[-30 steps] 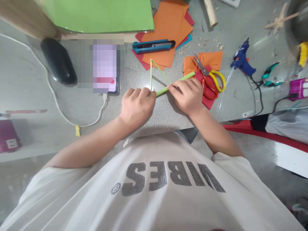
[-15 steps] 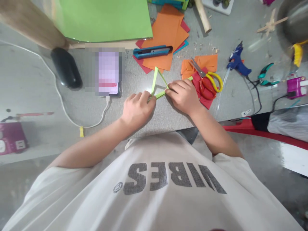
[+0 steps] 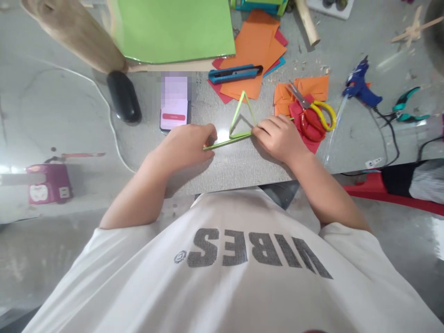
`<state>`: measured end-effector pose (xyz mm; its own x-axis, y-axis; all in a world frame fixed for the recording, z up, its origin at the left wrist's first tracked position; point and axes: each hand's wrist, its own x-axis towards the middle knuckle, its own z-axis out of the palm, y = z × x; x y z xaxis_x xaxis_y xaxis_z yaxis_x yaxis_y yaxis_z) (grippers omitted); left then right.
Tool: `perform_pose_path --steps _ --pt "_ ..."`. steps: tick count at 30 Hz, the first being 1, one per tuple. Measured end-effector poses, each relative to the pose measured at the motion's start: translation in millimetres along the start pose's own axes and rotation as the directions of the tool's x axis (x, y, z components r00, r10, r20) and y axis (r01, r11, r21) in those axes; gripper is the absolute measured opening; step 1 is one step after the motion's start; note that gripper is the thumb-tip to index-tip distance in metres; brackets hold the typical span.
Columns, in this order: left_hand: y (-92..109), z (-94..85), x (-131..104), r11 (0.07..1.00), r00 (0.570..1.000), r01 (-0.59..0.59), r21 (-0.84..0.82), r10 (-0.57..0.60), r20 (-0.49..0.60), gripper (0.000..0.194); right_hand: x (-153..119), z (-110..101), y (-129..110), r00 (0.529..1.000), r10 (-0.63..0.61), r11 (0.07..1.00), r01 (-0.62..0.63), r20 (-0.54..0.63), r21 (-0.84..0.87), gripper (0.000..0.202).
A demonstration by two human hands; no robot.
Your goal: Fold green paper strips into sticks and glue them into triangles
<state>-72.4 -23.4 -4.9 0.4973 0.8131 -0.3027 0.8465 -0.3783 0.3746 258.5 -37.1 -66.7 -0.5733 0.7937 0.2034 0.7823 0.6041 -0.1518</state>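
Note:
A narrow light-green paper strip [image 3: 227,142] is bent into an upright triangle with a long straight tail. My left hand [image 3: 185,145] curls around the tail's free end. At the triangle's lower right corner, my right hand [image 3: 277,138] pinches the strip, its fingers covering part of it. A short green end shows past the right knuckles. Just right of that hand, yellow-and-red-handled scissors [image 3: 322,115] lie on folded red paper [image 3: 314,147] and folded orange paper [image 3: 312,85].
A blue cutter knife [image 3: 236,73] rests on orange sheets [image 3: 255,39]. Behind are a green sheet pack [image 3: 176,30] and a wooden piece [image 3: 78,32]. A phone [image 3: 173,104] and black mouse [image 3: 124,97] sit left; a blue glue gun [image 3: 362,85] and teal pliers [image 3: 407,108] lie right.
My left hand has moved left from the triangle's lower corner to the strip's tail end, baring the straight tail. My right hand keeps its pinch. The whole view has shifted.

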Motion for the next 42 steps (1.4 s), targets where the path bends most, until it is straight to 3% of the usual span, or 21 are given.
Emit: perform_pose_path --steps 3,5,6,7,8,10,12,15,18,20,22,27,29,32,36,38,40,42 --pt "2.2 -12.5 -8.2 0.999 0.999 0.041 0.036 -0.041 -0.021 0.032 -3.0 -1.2 3.7 0.997 0.005 1.0 -0.007 -0.074 -0.028 0.04" --pt "-3.0 -18.3 -10.4 0.993 0.98 0.048 -0.105 -0.067 -0.187 0.025 -3.7 -5.7 6.5 0.987 0.038 0.999 -0.042 -0.157 -0.027 0.037" --pt "-7.8 -20.1 -10.1 0.968 0.951 0.012 -0.253 -0.089 -0.296 0.019 -2.6 -9.2 7.4 0.976 0.061 0.998 -0.067 -0.207 -0.021 0.036" --pt "-13.2 -20.9 -8.6 0.902 0.907 -0.076 -0.424 -0.114 -0.405 0.015 -0.2 -13.2 7.5 0.961 0.081 0.996 -0.089 -0.264 -0.019 0.036" --pt "-18.5 -20.6 -6.0 0.781 0.86 -0.199 -0.592 -0.151 -0.488 0.02 3.7 -17.6 6.4 0.941 0.092 0.994 -0.106 -0.326 -0.025 0.035" --pt "-24.7 -16.0 1.7 0.454 0.796 -0.461 -0.763 -0.169 -0.582 0.05 15.9 -26.4 0.0 0.889 0.074 0.991 -0.116 -0.453 -0.066 0.033" --pt "-22.0 -6.6 10.4 0.194 0.813 -0.53 -0.826 -0.16 -0.56 0.079 32.7 -33.8 -12.6 0.831 -0.002 0.989 -0.079 -0.556 -0.122 0.03" --pt "-5.6 11.9 19.7 -0.037 0.818 -0.565 -0.824 -0.155 -0.554 0.079 59.6 -38.7 -36.7 0.743 -0.186 0.974 0.053 -0.643 -0.221 0.024" --pt "7.5 26.4 22.5 -0.153 0.741 -0.665 -0.731 -0.252 -0.622 0.058 79.9 -33.4 -54.2 0.662 -0.302 0.951 0.163 -0.686 -0.261 0.021" --pt "8.3 30.7 22.7 -0.176 0.714 -0.691 -0.701 -0.317 -0.624 0.048 87.3 -24.5 -58.5 0.654 -0.293 0.956 0.199 -0.697 -0.215 0.022" --pt "5.0 31.4 22.9 -0.179 0.719 -0.681 -0.71 -0.346 -0.603 0.044 90.0 -13.2 -59.1 0.675 -0.25 0.967 0.216 -0.694 -0.138 0.024" --pt "2.1 29.2 21.2 -0.178 0.765 -0.618 -0.766 -0.36 -0.534 0.037 83.0 10.4 -59.0 0.782 -0.16 0.981 0.193 -0.603 -0.009 0.026" --pt "5.6 30.9 19.5 -0.153 0.765 -0.618 -0.771 -0.343 -0.545 0.041 79.1 15.4 -59.4 0.809 -0.133 0.987 0.161 -0.573 -0.001 0.027" --pt "11.6 37.0 18.7 -0.072 0.721 -0.664 -0.744 -0.323 -0.613 0.051 75.8 20.0 -59.4 0.809 -0.105 0.991 0.131 -0.578 0.004 0.027" --pt "14.9 45.9 21.6 0.071 0.593 -0.751 -0.657 -0.365 -0.718 0.041 76.2 23.9 -60.7 0.787 -0.135 0.988 0.153 -0.602 -0.022 0.027" --pt "13.9 48.3 23.2 0.115 0.549 -0.77 -0.628 -0.383 -0.743 0.038 77.0 24.8 -62.1 0.759 -0.175 0.983 0.168 -0.627 -0.071 0.029" --pt "12.1 49.3 24.2 0.127 0.545 -0.766 -0.63 -0.39 -0.742 0.04 77.3 24.6 -62.9 0.74 -0.198 0.98 0.171 -0.643 -0.105 0.03" --pt "10.2 49.5 24.5 0.109 0.565 -0.755 -0.646 -0.39 -0.727 0.041 76.7 23.5 -62.4 0.753 -0.191 0.981 0.169 -0.629 -0.094 0.031"
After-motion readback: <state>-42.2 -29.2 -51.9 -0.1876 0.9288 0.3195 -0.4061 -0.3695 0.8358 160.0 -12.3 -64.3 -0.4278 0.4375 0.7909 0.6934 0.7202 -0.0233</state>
